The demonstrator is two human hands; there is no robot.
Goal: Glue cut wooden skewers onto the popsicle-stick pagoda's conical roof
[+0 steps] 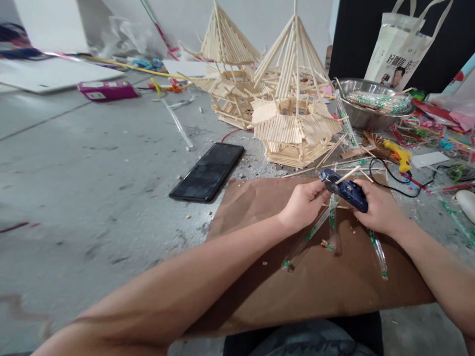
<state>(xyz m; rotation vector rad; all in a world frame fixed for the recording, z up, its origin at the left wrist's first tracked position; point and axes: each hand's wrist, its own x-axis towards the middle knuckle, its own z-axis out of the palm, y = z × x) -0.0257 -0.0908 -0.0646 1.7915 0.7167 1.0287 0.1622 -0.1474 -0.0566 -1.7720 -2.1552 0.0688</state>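
Observation:
My right hand (pixel 380 205) is wrapped round a dark blue hand-held cutter (pixel 354 194), whose jaw end points left. A thin wooden stick (pixel 349 174) slants across the cutter's jaws. My left hand (pixel 305 203) is closed in a pinch at the jaw end, at the stick's lower end; its fingertips are partly hidden. Below the hands lies a brown board (pixel 252 217), with clear wrappers printed in green (pixel 315 230) and small wood bits on it. Just beyond stands a pagoda-like model of wooden sticks (pixel 297 128), with an open-ribbed pointed roof.
A second stick pagoda (pixel 230 44) stands behind. A black phone (pixel 208 172) lies left of the board. To the right are a yellow glue gun (pixel 399 154) with a black cord, a steel bowl (pixel 371 118) of wrapped sticks and a white bag (pixel 393 52). A purple pack (pixel 107 91) lies far left.

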